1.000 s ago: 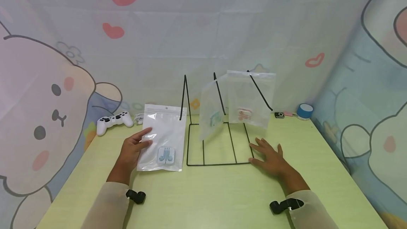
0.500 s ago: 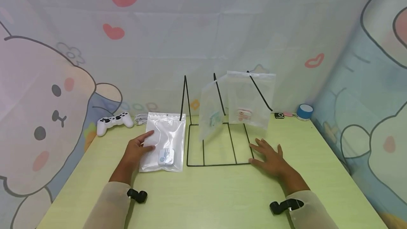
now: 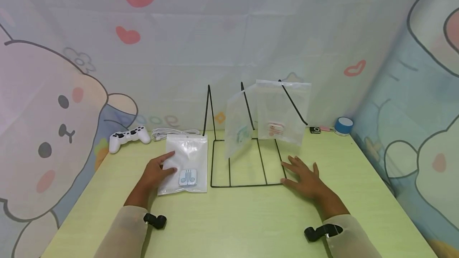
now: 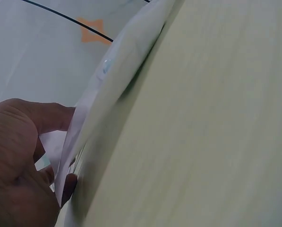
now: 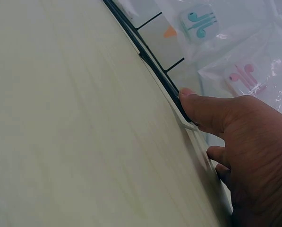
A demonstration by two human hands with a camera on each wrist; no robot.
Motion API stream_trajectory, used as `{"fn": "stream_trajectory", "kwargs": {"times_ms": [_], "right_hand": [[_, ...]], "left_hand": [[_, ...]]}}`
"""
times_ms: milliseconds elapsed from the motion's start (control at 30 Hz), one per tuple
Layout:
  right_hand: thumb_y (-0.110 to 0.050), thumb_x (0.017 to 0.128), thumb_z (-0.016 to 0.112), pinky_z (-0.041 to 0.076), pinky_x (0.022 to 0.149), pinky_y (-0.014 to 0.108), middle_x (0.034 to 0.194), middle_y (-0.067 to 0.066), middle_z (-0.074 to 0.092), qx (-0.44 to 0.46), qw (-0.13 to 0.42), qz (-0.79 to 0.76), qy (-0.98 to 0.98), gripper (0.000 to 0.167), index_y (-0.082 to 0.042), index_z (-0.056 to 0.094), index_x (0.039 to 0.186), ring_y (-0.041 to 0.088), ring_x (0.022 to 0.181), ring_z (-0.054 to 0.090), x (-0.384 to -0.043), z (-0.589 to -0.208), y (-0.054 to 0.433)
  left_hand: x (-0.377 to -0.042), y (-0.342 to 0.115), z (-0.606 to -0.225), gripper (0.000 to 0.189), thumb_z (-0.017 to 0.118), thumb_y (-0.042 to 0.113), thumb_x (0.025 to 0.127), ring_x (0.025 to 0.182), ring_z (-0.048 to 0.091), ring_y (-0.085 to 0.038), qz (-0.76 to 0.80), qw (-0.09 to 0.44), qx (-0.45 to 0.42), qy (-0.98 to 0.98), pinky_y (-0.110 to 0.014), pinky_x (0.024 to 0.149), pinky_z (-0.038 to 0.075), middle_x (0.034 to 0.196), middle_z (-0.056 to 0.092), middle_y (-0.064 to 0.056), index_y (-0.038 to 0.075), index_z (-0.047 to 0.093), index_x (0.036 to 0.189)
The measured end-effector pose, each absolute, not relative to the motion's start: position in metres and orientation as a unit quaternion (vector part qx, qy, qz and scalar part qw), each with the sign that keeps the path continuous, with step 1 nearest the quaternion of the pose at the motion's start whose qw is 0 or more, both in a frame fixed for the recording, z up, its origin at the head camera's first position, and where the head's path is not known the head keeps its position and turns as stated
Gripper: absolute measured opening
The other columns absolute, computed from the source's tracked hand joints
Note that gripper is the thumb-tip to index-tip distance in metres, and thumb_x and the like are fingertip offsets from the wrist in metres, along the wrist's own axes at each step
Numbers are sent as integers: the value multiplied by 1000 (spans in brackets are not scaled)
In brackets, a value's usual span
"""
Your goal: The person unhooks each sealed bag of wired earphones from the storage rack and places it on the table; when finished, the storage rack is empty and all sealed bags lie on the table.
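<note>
We pinch the left bag [image 3: 184,158] beside the rack [image 3: 247,186]

In the head view, we find the left bag just left of the rack, a blue earphone case [image 3: 188,177] low inside it. Our left hand [image 3: 152,176] holds the bag's left edge, probably to keep it steady with most of its face uncovered. Above the rack's base, the middle bag [image 3: 238,124] and the right bag [image 3: 283,104] hang from 2 hooks [image 3: 294,104], which would keep them upright and apart. Our right hand [image 3: 303,176] lies spread at the rack's front right corner, we judge to brace it. Left of the rack, towards the back, a cable [image 3: 173,133] and a controller [image 3: 130,136] sit, perhaps kept aside.

In the left wrist view, our left grip is narrowed to the bag's thickness, fingertips [image 4: 71,183] showing on both faces. We cannot tell how much of the bag rests on the table [image 4: 211,123].

In the right wrist view, our thumb [image 5: 209,111] touches the rack's bar; the hand is well spread and clasps nothing.
</note>
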State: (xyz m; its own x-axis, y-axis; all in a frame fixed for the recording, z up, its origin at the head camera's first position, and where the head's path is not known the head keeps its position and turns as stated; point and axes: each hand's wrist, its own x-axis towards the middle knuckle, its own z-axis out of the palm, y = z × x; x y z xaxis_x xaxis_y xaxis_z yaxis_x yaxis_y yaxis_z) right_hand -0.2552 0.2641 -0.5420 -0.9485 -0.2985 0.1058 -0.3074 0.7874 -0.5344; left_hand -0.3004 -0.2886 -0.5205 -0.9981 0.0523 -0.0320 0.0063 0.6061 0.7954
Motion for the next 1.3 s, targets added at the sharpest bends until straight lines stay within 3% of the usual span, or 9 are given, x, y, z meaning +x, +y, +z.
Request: {"fn": "stream_trajectory", "kwargs": {"times_ms": [133, 200, 500, 733, 867, 1133, 1300], "right_hand": [[-49, 105, 69, -8, 122, 86, 178, 20, 34, 160, 8, 281, -946, 69, -19, 52, 164, 50, 168, 21, -256, -543, 265], [-49, 105, 69, -8, 122, 86, 178, 20, 34, 160, 8, 281, -946, 69, -19, 52, 164, 50, 168, 21, -256, -543, 265], [-49, 104, 69, -8, 122, 87, 177, 21, 35, 161, 8, 288, -944, 69, -18, 53, 164, 51, 167, 21, -255, -540, 264], [-49, 104, 70, -8, 123, 86, 177, 20, 35, 159, 7, 288, -944, 69, -18, 52, 164, 50, 167, 21, -254, -541, 263], [-48, 104, 70, -8, 123, 86, 178, 20, 35, 158, 7, 286, -945, 69, -18, 52, 164, 50, 167, 21, -254, -541, 263], [-48, 104, 70, -8, 122, 86, 178, 20, 35, 159, 8, 285, -945, 69, -18, 52, 164, 50, 168, 21, -255, -541, 264], [-49, 104, 70, -7, 123, 86, 178, 19, 35, 161, 7, 286, -945, 69, -20, 53, 164, 49, 168, 21, -254, -541, 265]], "left_hand": [[-301, -288, -521, 69, 78, 14, 99, 162, 32, -53, 419, 22, 30, 907, -67, 132, 25, 172, 38, -31, 10, 51, 163], [-302, -288, -521, 69, 78, 16, 100, 163, 26, -56, 402, 22, 32, 915, -68, 133, 21, 173, 34, -32, 11, 51, 164], [-304, -287, -524, 67, 77, 21, 101, 162, 24, -61, 363, 11, 53, 930, -73, 131, 19, 173, 27, -38, 10, 52, 163], [-305, -289, -526, 67, 77, 20, 101, 165, 19, -58, 354, 8, 66, 933, -79, 130, 2, 173, 27, -40, 9, 53, 162], [-305, -289, -526, 66, 76, 21, 102, 166, 16, -57, 355, 16, 62, 933, -80, 130, 0, 173, 27, -38, 10, 52, 163], [-302, -287, -527, 63, 72, 26, 104, 162, 20, -61, 310, -5, 86, 947, -87, 125, 4, 167, 45, -33, 5, 53, 160], [-301, -287, -532, 60, 70, 24, 103, 161, 21, -63, 303, -23, 91, 948, -90, 122, 3, 164, 47, -34, 3, 55, 158]]}}
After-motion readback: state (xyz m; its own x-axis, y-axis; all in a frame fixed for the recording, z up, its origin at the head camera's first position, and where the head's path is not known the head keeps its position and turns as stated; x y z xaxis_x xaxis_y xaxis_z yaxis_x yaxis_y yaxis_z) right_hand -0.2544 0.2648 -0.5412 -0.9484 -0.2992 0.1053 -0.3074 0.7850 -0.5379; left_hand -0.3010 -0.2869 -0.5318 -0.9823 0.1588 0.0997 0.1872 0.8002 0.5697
